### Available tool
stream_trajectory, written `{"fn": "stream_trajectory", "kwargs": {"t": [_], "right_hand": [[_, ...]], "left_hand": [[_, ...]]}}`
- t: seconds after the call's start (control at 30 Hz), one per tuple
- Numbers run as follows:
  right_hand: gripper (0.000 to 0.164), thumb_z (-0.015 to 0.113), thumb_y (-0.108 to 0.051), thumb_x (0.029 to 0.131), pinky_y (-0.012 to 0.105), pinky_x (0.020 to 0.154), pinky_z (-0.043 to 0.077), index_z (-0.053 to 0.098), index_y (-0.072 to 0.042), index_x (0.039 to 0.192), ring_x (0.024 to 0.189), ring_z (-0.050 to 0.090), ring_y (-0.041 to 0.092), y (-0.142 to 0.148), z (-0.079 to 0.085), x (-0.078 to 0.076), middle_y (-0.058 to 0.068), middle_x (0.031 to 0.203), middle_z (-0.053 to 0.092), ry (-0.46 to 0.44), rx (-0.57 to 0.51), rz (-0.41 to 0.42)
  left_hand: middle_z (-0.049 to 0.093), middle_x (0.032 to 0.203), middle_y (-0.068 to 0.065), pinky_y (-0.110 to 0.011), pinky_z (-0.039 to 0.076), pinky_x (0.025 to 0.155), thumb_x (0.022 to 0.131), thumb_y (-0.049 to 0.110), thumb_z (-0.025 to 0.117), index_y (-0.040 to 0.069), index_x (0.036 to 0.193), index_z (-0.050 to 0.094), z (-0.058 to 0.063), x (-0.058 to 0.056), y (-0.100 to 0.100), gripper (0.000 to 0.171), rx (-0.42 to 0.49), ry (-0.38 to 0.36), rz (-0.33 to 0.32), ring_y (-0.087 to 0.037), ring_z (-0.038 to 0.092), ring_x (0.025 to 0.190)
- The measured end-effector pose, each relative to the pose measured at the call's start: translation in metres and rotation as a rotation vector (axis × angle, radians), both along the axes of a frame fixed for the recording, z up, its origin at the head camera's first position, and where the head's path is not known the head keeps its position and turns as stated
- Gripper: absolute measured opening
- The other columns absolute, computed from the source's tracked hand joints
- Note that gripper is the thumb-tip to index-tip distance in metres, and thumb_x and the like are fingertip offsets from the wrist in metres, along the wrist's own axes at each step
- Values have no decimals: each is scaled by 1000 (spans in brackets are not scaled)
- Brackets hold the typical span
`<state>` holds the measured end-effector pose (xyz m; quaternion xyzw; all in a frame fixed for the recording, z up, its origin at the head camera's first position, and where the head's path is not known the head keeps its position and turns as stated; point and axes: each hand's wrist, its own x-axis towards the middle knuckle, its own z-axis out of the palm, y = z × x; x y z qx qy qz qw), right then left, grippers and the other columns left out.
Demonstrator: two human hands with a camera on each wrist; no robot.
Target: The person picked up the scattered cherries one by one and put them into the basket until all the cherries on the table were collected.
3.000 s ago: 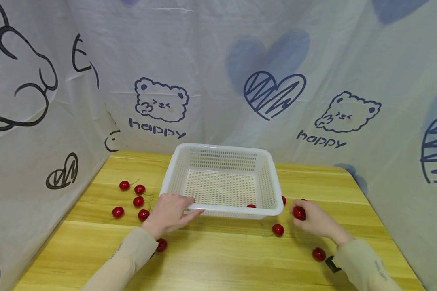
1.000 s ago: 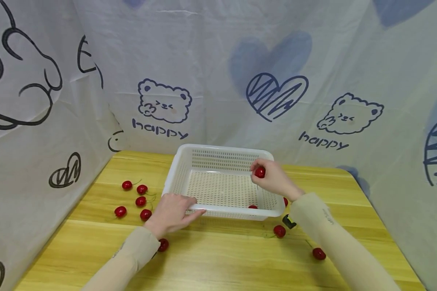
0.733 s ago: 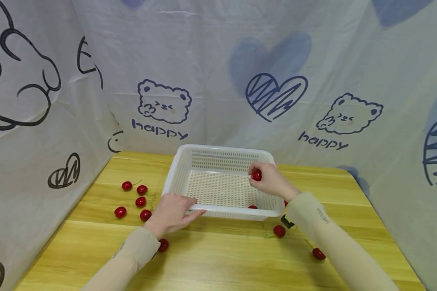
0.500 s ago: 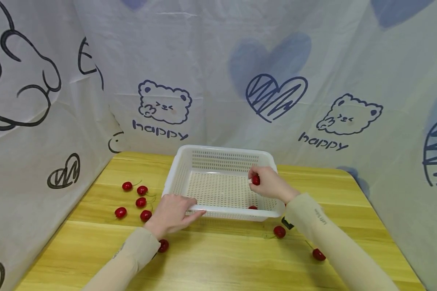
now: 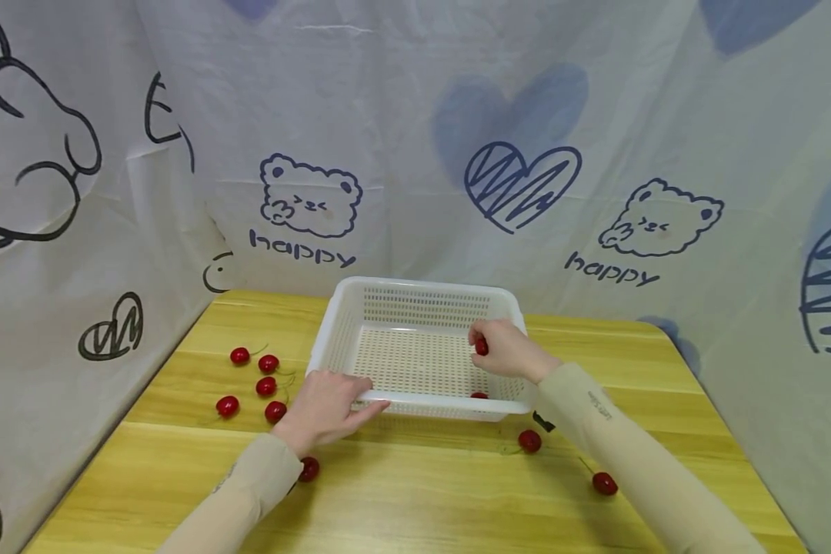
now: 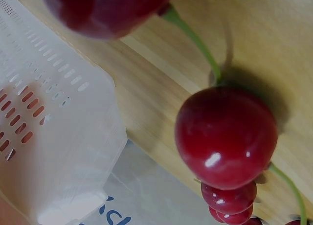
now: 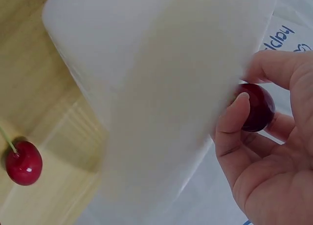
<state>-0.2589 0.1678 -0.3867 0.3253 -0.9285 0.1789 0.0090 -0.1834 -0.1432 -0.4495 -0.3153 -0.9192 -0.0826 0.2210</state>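
Note:
A white perforated plastic basket (image 5: 429,402) stands on the wooden table in the head view. My left hand (image 5: 328,408) grips the left part of its near rim, fingers over the edge and thumb along the outside. Inside the basket's right end, my right hand (image 5: 508,352) pinches a red cherry (image 7: 259,109) between thumb and fingers. Below that hand, another cherry (image 5: 479,395) lies in the basket by the near wall, partly hidden by the rim. The left wrist view shows a large cherry (image 6: 226,137) with a green stem close by, beside the basket wall.
Several stemmed cherries lie left of the basket, one of them a cherry (image 5: 227,406) farthest left. Another cherry (image 5: 308,468) sits beside the left sleeve. To the right are a cherry (image 5: 529,441) near the basket corner and a cherry (image 5: 604,483) by the right sleeve. A printed curtain (image 5: 415,215) hangs behind.
My right hand has carried a cherry from the table right of the basket over the right rim, then lowered it inside. The left hand keeps its grip on the basket.

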Motion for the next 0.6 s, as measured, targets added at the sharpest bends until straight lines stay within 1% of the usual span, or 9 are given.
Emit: {"fn": "stream_trajectory", "kwargs": {"t": [0.13,0.27,0.33,0.5,0.6], "right_hand": [[12,66,-4,79,25,53,35,54,-6,81,55,40,12,-3,4,-3,-1,62,46,3,30,18],[11,65,-4,79,26,54,36,55,-6,80,56,40,12,-5,9,-5,0,63,47,-33,58,34],[9,65,-4,80,27,54,36,56,-5,82,56,41,13,-6,12,-6,1,64,48,-55,69,38],[8,64,-4,81,26,54,37,58,-2,85,58,43,14,-8,17,-12,1,66,49,-85,118,28],[7,64,-5,82,26,55,36,58,-3,84,58,42,13,-11,19,-15,1,66,49,-98,152,14]], "left_hand": [[69,73,6,-22,35,42,90,58,51,21,82,66,0,0,-1,40,1,5,2,-6,44,49],[68,70,6,-23,35,42,89,57,51,21,80,65,0,0,-1,39,-2,14,-3,-6,43,48],[67,68,7,-24,34,41,89,57,52,22,80,64,1,1,-1,38,-1,16,-7,-6,42,47],[66,67,7,-23,34,41,89,56,52,22,80,65,2,1,-1,38,2,15,-8,-5,42,47],[67,68,7,-23,34,41,89,56,52,22,81,65,2,1,-1,38,5,14,-10,-5,42,47]]}}
